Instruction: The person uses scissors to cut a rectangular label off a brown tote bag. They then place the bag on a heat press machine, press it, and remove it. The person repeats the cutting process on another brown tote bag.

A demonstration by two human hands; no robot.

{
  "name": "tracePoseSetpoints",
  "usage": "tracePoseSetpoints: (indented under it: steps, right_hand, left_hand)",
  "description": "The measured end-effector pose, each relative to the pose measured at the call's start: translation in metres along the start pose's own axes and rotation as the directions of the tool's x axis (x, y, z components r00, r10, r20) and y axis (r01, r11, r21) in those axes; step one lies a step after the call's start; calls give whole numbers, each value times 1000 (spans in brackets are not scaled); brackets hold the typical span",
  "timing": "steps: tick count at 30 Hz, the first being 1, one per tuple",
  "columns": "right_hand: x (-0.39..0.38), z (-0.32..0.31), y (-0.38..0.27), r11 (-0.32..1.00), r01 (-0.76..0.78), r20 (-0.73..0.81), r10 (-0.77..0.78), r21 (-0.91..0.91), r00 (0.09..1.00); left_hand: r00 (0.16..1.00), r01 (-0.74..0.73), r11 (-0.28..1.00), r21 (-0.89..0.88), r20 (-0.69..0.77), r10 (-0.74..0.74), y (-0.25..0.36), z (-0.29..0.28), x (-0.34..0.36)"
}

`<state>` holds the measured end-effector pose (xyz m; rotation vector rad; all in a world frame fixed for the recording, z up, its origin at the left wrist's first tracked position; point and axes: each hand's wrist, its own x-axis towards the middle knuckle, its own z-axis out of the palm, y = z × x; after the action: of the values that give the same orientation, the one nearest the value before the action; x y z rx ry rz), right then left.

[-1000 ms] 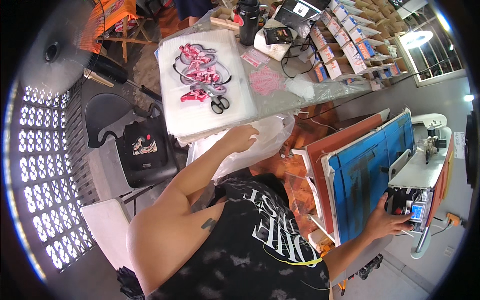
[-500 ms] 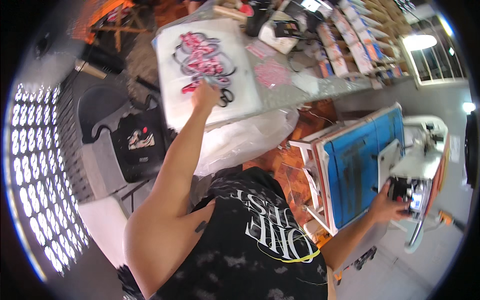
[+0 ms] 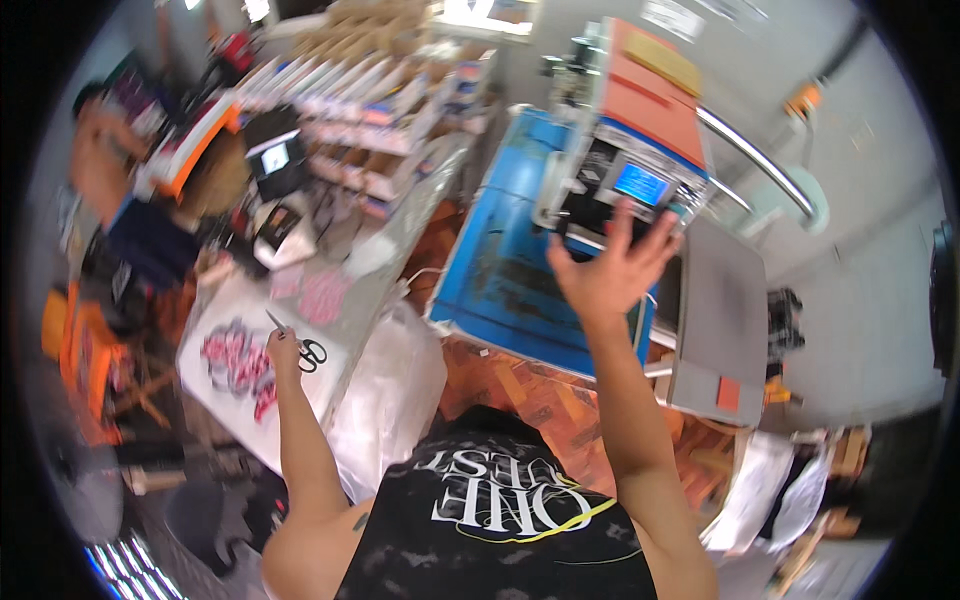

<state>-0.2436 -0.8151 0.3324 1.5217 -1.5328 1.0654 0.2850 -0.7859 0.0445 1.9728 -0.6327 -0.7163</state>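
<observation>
**Left hand at the scissors, right hand lifted off the press**

Since the earlier frames the right hand has risen off the machine's side and now hovers, fingers spread, holding nothing, before the small blue-lit screen of the blue and orange heat press; the left hand has closed on the black-handled scissors on the white sheet with pink printed designs, far left. Judged risk: reaching both ways without looking, the blades could snag the sheet; fingers could meet the hot plate. An orange square label sits on the grey panel at right; small colourful packages line the far shelves, blurred.
</observation>
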Motion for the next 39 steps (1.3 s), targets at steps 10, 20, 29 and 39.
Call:
tracePoseSetpoints:
  steps: [10,20,29,39]
  right_hand:
    - [-9,18,0,998,-43,-20,44,52,999]
    - [-20,14,-1,953,-131,262,57,274,963]
    - [-20,25,14,922,-105,215,25,372,976]
    - [-46,-24,29,802,295,-71,-304,519,950]
  left_hand:
    - [461,-548,594,-589,381,802,506,141,-257]
    - [23,-1000,13,19,891,453,629,348,-191]
    - [92,-976,130,-173,213,973,528,155,-226]
    - [948,-28,814,580,-243,205,-194,-43,-379]
